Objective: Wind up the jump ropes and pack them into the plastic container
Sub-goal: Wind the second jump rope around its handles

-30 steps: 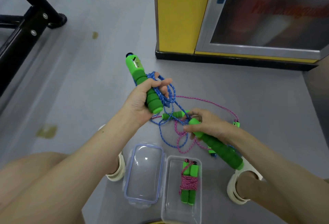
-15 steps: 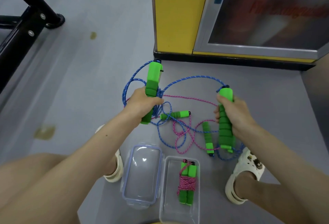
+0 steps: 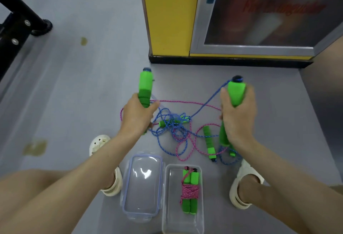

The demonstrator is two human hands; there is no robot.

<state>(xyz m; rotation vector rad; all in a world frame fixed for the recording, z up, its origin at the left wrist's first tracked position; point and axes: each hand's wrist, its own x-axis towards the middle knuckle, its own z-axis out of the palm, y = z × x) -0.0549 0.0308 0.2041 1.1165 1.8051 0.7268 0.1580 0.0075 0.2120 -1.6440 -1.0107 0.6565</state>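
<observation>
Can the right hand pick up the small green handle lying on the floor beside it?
Probably not yet. The right hand is curled round the blue rope's handle. The small handle lies close, nothing solid over it; the full hand is the hindrance.

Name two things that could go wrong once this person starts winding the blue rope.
1. The blue rope is tangled with the loose pink rope on the floor; winding may drag that rope and its handle along.
2. The container already holds one bundle; a loose coil might not fit.
</observation>
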